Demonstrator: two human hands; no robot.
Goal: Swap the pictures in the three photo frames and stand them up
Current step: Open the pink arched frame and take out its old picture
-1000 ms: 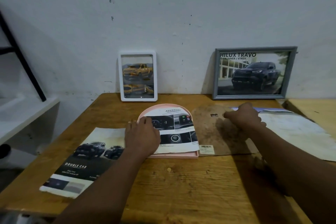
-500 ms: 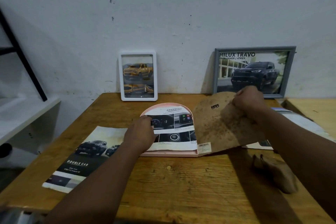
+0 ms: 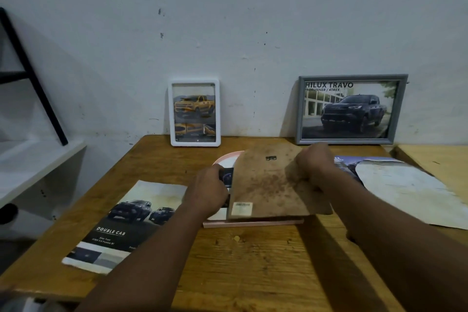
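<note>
Item one: brown backing board [image 3: 268, 185], arch-topped, stained, with a small metal hanger near its rounded top and a barcode sticker at its near left corner. I see its long axis running from the near edge of the tabletop [image 3: 253, 261] toward the wall, rounded end pointing away from me, and the board tilted, its right side raised.

Item two: pink arched frame [image 3: 253, 223], lying flat at mid-tabletop under the board; only its near edge and its far left curve show. A printed picture [image 3: 226, 177] lies in it, mostly covered.

Item three: my right hand [image 3: 314, 167], closed on the board's right edge, forearm reaching in from the near right corner.

Item four: my left hand [image 3: 206, 190], palm down on the left part of the frame and picture, just left of the board's edge, fingers loosely curled, gripping nothing that I can make out.

Item five: white frame [image 3: 195, 113], upright, portrait, at the far edge against the wall.

Item six: grey frame [image 3: 350, 109], upright, landscape, far right.

Item seven: loose brochure [image 3: 126, 223], flat, near left.
</note>
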